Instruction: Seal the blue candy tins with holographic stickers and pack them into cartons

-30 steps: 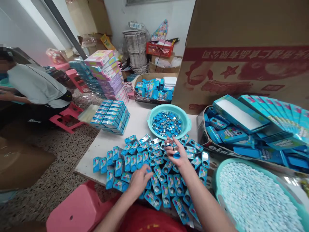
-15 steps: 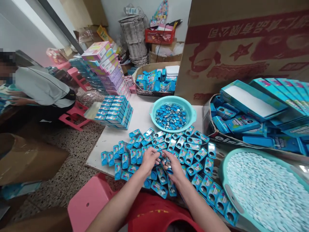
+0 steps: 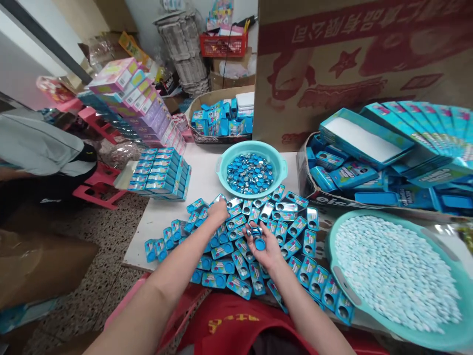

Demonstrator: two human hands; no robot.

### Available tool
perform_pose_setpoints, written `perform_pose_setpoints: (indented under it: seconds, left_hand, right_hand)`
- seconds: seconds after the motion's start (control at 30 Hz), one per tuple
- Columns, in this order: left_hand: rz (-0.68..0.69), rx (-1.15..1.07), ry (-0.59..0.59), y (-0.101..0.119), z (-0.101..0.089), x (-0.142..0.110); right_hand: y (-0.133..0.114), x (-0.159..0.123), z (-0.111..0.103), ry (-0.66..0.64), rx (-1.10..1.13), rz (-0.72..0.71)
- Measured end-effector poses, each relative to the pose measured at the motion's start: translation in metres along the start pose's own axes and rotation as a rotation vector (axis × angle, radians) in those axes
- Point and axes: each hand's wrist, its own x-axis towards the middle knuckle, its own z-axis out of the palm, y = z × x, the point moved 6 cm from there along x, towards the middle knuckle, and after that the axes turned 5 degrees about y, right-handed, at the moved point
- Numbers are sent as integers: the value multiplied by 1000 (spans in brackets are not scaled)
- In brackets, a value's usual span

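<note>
Many small blue tins (image 3: 295, 231) lie spread over the white table (image 3: 199, 182) in front of me. My left hand (image 3: 218, 211) reaches forward and rests on a tin at the far side of the spread, its fingers curled down. My right hand (image 3: 260, 242) hovers over the middle of the spread, cupped round a few small round blue and silver caps (image 3: 257, 235). A teal bowl (image 3: 280, 165) full of the same caps stands just beyond the tins.
A large teal basin of pale tablets (image 3: 391, 271) sits at my right. Boxes of blue cartons (image 3: 365, 162) and a big cardboard box (image 3: 351, 64) stand behind it. Stacked blue packs (image 3: 158, 172) lie at the left. A person (image 3: 37, 148) sits on a pink stool at far left.
My left hand has left the right hand and stretched forward to the far edge of the tins. The right hand stays over the middle with its caps. The view shifted right.
</note>
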Motion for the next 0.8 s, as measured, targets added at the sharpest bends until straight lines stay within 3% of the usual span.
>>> perform_pose_setpoints:
  seconds: [0.17, 0.23, 0.33, 0.4, 0.5, 0.6, 0.73, 0.8]
  left_hand:
    - [130, -20, 83, 2, -10, -35]
    - [307, -167, 68, 10, -4, -57]
    - [691, -391, 17, 29, 6, -92]
    - [786, -363, 50, 32, 11, -103]
    - [744, -284, 127, 29, 9, -101]
    - [650, -370, 188, 18, -7, -88]
    - [243, -252, 200, -11, -24, -48]
    - [136, -153, 179, -17, -28, -27]
  right_hand:
    - [-4, 4, -1, -64, -6, -2]
    - [-5, 6, -2, -65, -34, -13]
    - [-5, 9, -2, -25, -91, -35]
    - [-3, 9, 1, -5, -127, -34]
    - [0, 10, 8, 1, -189, -3]
    - [2, 13, 17, -13, -233, 38]
    - [-2, 17, 22, -23, -240, 25]
    - [-6, 17, 19, -13, -244, -11]
